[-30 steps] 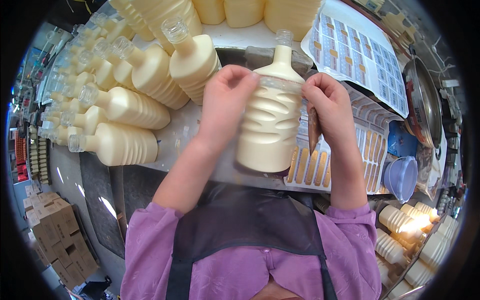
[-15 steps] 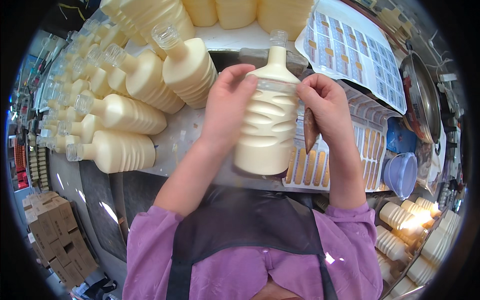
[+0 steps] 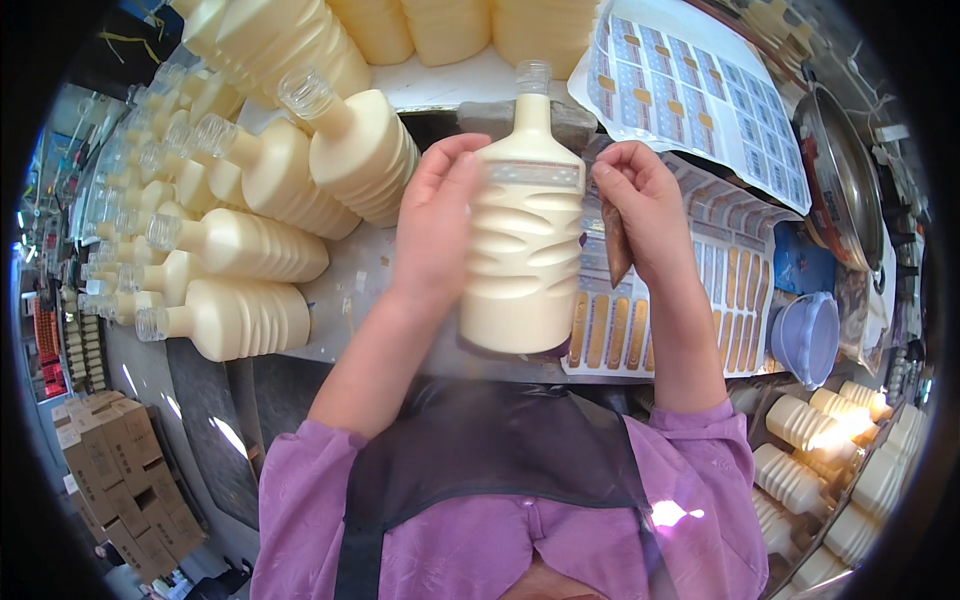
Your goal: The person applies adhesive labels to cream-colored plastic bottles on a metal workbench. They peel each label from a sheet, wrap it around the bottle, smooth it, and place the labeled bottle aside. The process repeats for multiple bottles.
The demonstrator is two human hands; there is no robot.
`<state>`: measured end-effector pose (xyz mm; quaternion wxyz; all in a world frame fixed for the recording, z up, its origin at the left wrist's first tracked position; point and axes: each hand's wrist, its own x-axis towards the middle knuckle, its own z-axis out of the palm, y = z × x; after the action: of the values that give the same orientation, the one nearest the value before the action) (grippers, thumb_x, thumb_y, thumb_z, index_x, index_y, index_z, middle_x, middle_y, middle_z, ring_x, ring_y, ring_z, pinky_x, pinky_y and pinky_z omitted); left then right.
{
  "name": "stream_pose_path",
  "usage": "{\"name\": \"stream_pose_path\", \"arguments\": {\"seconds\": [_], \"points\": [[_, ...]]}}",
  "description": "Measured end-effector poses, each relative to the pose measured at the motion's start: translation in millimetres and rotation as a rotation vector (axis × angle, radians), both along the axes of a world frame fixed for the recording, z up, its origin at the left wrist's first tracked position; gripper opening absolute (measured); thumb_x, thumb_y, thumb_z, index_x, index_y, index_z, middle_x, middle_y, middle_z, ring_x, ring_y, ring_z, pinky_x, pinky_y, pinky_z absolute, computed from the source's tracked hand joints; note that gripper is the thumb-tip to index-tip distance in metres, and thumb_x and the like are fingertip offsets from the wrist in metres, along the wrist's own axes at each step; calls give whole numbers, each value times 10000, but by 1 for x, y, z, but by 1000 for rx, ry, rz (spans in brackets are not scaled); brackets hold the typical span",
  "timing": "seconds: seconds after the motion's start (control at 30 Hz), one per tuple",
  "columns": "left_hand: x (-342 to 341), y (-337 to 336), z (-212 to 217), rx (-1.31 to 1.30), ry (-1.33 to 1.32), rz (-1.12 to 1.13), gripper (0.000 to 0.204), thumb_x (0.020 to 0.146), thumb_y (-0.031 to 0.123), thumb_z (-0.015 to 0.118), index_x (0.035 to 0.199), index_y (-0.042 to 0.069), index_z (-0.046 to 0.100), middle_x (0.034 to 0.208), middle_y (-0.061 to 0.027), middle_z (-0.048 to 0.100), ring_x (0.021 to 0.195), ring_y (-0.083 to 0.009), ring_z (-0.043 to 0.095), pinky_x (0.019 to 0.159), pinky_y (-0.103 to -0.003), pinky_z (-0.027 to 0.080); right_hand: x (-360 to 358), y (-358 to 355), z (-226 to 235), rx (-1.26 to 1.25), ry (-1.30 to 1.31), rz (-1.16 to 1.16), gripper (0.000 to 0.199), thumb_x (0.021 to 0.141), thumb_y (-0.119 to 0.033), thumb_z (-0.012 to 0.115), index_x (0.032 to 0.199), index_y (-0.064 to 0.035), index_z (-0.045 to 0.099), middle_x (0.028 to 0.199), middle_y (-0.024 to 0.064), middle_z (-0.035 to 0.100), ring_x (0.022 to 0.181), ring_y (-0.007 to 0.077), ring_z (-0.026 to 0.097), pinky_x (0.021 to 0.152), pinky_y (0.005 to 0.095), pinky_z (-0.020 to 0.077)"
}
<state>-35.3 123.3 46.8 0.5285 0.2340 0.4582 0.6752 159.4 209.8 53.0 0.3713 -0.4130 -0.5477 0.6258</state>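
Observation:
A cream bottle (image 3: 520,285) with a clear ridged neck lies in front of me, neck away from me. Its body carries wavy grooves. A narrow patterned label strip (image 3: 535,175) crosses it just below the shoulder. Against the bottle's left side rests my left hand (image 3: 440,205), slightly blurred, fingers loosely bent near the strip's left end. My right hand (image 3: 645,200) is just off the bottle's right side, thumb and forefinger close together. From its closed fingers a brown pointed tool (image 3: 615,250) hangs downward; its upper part is hidden in the hand.
Many cream bottles (image 3: 250,320) lie along the left, and taller ones (image 3: 450,25) stand behind. Label sheets (image 3: 690,80) cover the right, others with gold strips (image 3: 610,330) beneath. A grey block (image 3: 560,125) touches the bottle's neck. Further right are a lilac bucket (image 3: 805,340) and a round pan (image 3: 840,185).
My right hand has drawn away from the label strip, leaving a gap to the bottle. My left hand has slid slightly outward along the bottle's side. The view has shifted a little.

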Motion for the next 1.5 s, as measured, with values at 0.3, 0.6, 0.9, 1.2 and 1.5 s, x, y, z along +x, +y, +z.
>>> {"name": "stream_pose_path", "arguments": {"seconds": [0.3,0.6,0.9,1.2,1.5], "points": [[2,3,1,-27,29,-54,286,1095,248,510,1285,49,589,1157,-42,658,1031,-112,618,925,-285,521,-14,-14,5,-140,49,64,317,1073,-281,564,1277,-39,574,813,-28,593,495,8,442,477,176,374],[0,5,-6,-5,-62,-45,263,1065,214,585,1272,52,603,1133,-47,676,1005,-106,636,895,-286,546,-16,-14,-7,-127,95,53,343,1043,-292,637,1270,-42,578,990,11,675,831,33,596,688,183,480],[2,6,-4,-8,-47,-48,260,1052,206,611,1261,53,593,1128,-51,673,998,-110,637,883,-286,552,-17,-15,-5,-158,119,28,349,1040,-289,642,1268,-33,578,958,9,680,683,11,564,565,183,450],[-1,4,-2,-1,-101,-61,278,1082,234,551,1282,45,589,1130,-53,684,1013,-115,650,901,-296,555,-16,-13,-6,-106,75,39,364,1026,-311,661,1250,-35,580,952,22,685,809,45,602,725,214,488],[1,4,-10,1,-75,-59,271,1094,232,524,1276,48,604,1162,-62,688,1031,-118,652,910,-293,553,-23,-15,-4,-61,34,-2,353,987,-278,717,1176,-5,594,810,-5,646,719,32,555,653,205,440]]}}
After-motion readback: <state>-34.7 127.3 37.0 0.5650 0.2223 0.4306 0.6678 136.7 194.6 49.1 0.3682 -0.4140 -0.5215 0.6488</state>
